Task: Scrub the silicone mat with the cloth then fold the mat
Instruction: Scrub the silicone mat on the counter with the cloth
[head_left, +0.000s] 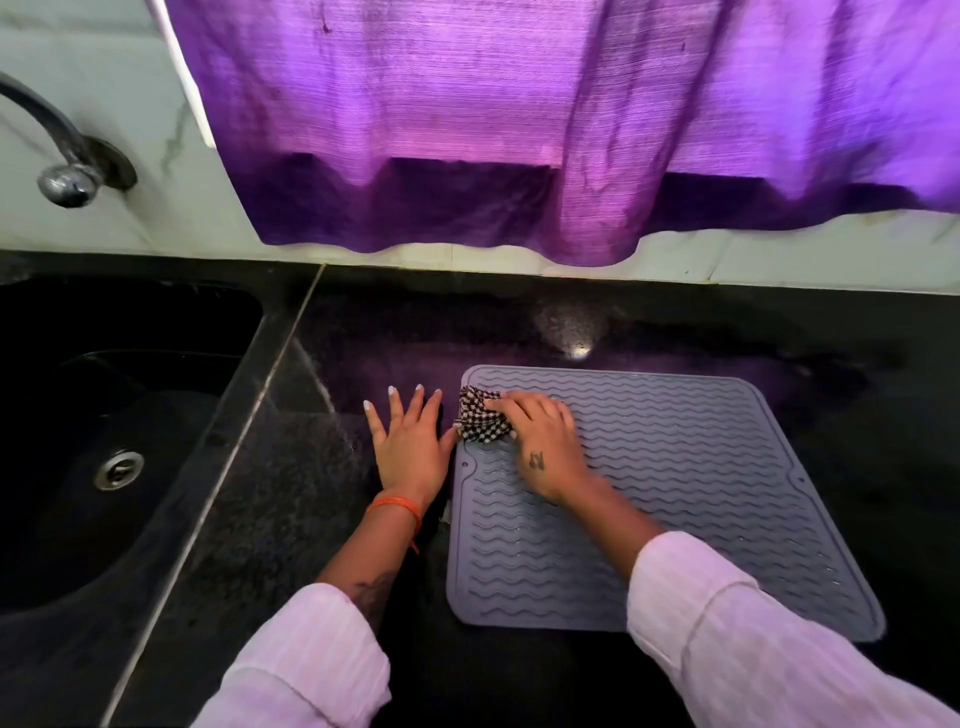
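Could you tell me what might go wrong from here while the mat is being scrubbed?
The left hand lies flat on the counter beside the silicone mat, not on it, so the mat may slide under the right hand as it pushes. The cloth is bunched at the mat's left edge and might slip off it.

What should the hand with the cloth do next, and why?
Probably slide the cloth toward the right across the mat. The right hand holds it bunched near the mat's far left corner, so most of the wavy surface seems unscrubbed. The left hand lies flat on the counter.
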